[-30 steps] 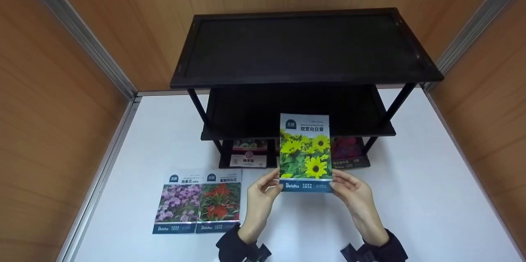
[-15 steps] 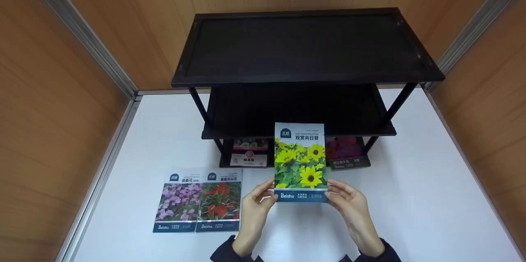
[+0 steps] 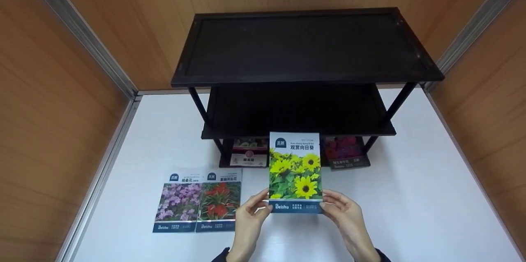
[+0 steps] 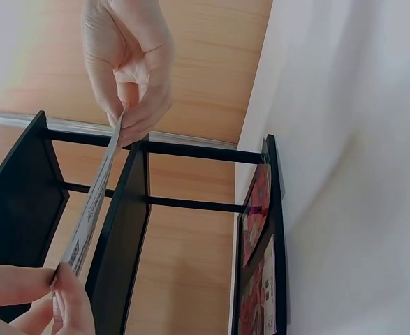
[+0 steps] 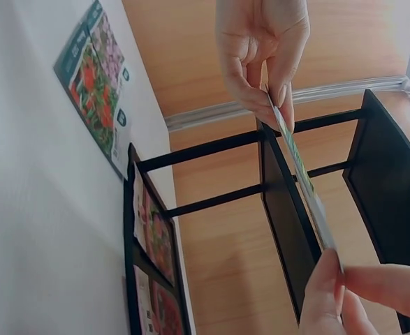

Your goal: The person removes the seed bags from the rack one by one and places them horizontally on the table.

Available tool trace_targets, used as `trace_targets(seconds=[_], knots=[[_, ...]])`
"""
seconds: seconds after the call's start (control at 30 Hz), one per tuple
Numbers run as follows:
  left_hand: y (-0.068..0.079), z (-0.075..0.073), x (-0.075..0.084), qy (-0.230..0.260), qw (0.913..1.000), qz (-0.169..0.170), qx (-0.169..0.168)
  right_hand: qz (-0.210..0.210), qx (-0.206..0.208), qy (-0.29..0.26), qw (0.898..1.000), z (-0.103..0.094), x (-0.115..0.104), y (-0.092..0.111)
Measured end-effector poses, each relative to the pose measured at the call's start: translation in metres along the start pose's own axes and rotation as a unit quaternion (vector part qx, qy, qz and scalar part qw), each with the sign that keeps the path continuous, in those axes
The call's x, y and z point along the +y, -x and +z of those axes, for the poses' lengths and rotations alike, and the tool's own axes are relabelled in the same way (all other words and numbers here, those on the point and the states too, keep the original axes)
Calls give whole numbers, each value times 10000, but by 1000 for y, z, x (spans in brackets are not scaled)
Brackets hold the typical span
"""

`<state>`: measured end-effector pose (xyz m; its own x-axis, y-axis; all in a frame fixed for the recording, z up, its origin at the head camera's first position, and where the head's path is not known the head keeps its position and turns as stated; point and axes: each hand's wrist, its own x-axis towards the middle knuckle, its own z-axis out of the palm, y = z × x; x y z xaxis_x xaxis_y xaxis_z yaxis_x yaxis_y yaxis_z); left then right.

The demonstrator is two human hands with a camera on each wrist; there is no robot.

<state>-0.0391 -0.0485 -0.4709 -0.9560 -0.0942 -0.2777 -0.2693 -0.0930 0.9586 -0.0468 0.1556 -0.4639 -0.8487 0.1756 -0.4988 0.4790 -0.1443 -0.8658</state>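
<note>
A seed packet printed with yellow sunflowers (image 3: pixel 295 171) is held face up in front of the black rack. My left hand (image 3: pixel 248 223) pinches its lower left edge between thumb and fingers, and my right hand (image 3: pixel 345 221) pinches the lower right edge. Seen almost edge-on in the left wrist view, the packet (image 4: pixel 93 202) spans the gap between both hands, raised off the white table. The right wrist view likewise has the thin packet (image 5: pixel 304 181) stretched between the two thumbs. In the head view it hides part of the rack's bottom shelf.
A black three-tier rack (image 3: pixel 304 48) stands at the back. Its bottom shelf bears a packet with a pink label (image 3: pixel 248 158) and a dark magenta-flower packet (image 3: pixel 347 153). Purple-flower (image 3: pixel 177 204) and red-flower (image 3: pixel 219 202) packets lie side by side on the white table (image 3: pixel 423 196). Wooden walls surround it.
Both hands have drawn the sunflower packet toward me and slightly left, away from the rack. More of the magenta-flower packet behind it now shows. The two packets on the table have stayed put.
</note>
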Motion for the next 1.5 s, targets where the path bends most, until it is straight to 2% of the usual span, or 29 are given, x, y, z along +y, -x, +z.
trace_targets(seconds=[0.37,0.7,1.0,1.3,1.5], knots=[[8,-9,-4,-259,9992,-286,132,254,-113,61,9996,6,10,6],[7,-19,-11,-282,9983,-435,274,358,-394,-88,9985,12,21,5],[2,-28,-19,-390,9966,-550,475,371,-515,-44,9980,22,30,-3],[-11,-38,-32,-521,9949,-632,581,87,-709,236,9972,32,37,-14],[-15,-42,-38,-595,9939,-601,702,66,-807,282,9963,39,44,-21]])
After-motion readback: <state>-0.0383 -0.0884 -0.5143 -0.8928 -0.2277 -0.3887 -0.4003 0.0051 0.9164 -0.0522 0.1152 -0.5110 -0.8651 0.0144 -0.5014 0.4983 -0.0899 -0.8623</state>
